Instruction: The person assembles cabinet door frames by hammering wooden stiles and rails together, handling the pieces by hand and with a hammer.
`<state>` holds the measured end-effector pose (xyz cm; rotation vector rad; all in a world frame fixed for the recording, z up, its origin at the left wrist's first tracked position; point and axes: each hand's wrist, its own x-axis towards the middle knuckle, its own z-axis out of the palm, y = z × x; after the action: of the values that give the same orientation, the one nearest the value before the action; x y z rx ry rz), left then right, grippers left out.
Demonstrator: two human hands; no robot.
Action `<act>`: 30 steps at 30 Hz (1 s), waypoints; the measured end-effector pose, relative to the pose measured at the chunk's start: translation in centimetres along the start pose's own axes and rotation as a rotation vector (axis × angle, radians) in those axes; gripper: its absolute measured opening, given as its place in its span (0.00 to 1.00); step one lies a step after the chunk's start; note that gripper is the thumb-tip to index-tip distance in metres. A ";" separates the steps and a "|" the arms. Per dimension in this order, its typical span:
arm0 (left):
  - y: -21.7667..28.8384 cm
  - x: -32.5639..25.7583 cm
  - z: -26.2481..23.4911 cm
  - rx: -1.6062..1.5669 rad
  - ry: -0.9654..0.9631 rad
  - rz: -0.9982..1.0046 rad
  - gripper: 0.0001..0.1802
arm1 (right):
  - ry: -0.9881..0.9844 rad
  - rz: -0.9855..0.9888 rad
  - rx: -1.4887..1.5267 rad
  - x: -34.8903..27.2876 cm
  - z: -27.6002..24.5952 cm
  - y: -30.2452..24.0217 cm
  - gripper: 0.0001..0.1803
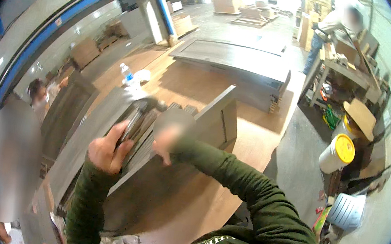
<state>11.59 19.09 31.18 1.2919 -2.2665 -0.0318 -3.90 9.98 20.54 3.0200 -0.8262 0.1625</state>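
My left hand (108,150) is closed round the handle of a dark tool that looks like a hammer (144,108), its head pointing away from me. Several grey-brown wooden panels (139,161) stand close together on edge beneath both hands. Just right of the tool, my right hand (166,145) is at the edges of these panels. A blurred patch covers most of its fingers, so its grip is hidden. A wider framed panel (220,120) leans at the right of the group, and a long grey board (89,133) lies along its left.
Beyond the panels are a water bottle (126,73) and a stack of grey doors (233,56). To the right stand a yellow-lidded bucket (338,154), a pale slatted basket (345,211) and a cluttered workbench (346,69) with a person beside it. Other people are at the left.
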 end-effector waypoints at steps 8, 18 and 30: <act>-2.3 12.7 10.8 -0.231 0.170 0.111 0.19 | 0.170 -0.008 0.039 3.3 6.1 1.7 0.19; 0.9 14.8 10.9 -0.229 0.218 0.091 0.15 | 0.140 0.107 0.028 2.8 6.1 1.9 0.19; 0.2 14.8 11.7 -0.234 0.264 0.114 0.20 | 0.243 0.106 0.068 4.0 5.7 2.0 0.17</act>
<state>0.13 4.58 27.57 0.9829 -2.0381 -0.0792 -0.94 6.08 15.19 2.9349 -0.9733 0.5566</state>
